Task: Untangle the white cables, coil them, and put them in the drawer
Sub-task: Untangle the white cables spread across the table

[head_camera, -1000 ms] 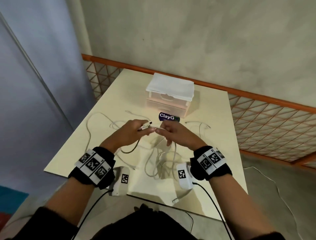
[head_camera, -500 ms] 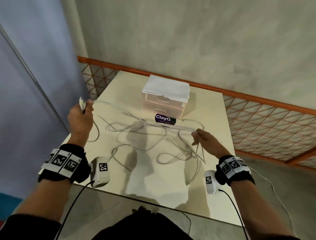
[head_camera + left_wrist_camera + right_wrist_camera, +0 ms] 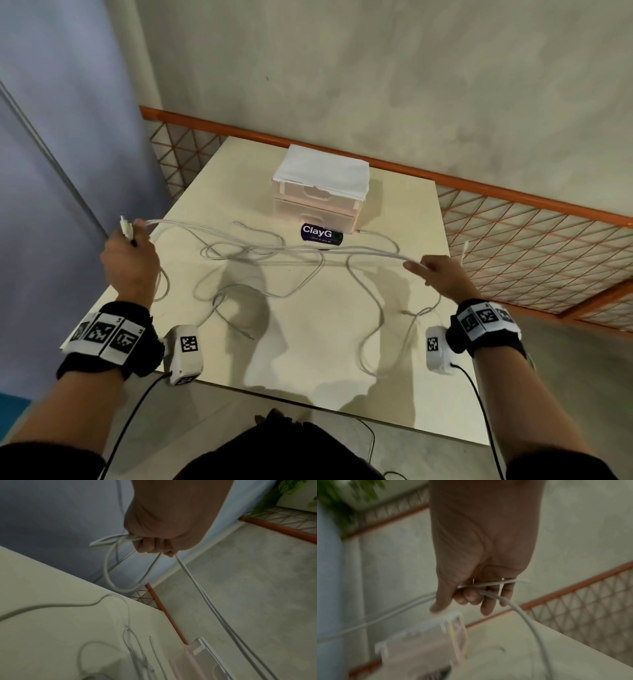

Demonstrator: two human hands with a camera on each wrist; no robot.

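The left hand (image 3: 128, 263), at the left of the head view, is fisted round the white cables (image 3: 274, 248) near their plug ends, and the right hand (image 3: 440, 274) at the right pinches the same strands, which are stretched between the two above the counter (image 3: 308, 342). More cable lies looped on the counter below. The drawer unit (image 3: 320, 195) stands shut at upper centre. Only the left wrist view shows a loop (image 3: 109, 566) hanging under the fist; only the right wrist view, blurred, shows strands threaded between the fingers (image 3: 488, 601).
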